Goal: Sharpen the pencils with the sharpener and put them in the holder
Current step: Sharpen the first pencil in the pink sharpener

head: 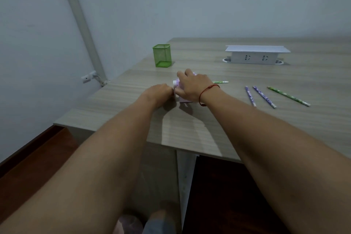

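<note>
A small lilac and white sharpener [175, 83] stands on the wooden desk [209, 119], mostly hidden under my right hand [191, 86], which grips it from above. My left hand [159, 91] is curled at the sharpener's left side, where its crank sits; what the fingers hold is hidden. A green pencil [220, 82] sticks out to the right from behind my right hand. Two purple pencils [250, 95] [264, 96] and another green pencil [288, 95] lie loose on the desk further right. The green mesh holder [162, 55] stands behind my hands, to the left.
A white socket box [255, 54] with a raised lid sits at the back of the desk. The desk's left edge and near edge run close to my forearms. A grey wall and a pipe [79, 19] stand to the left.
</note>
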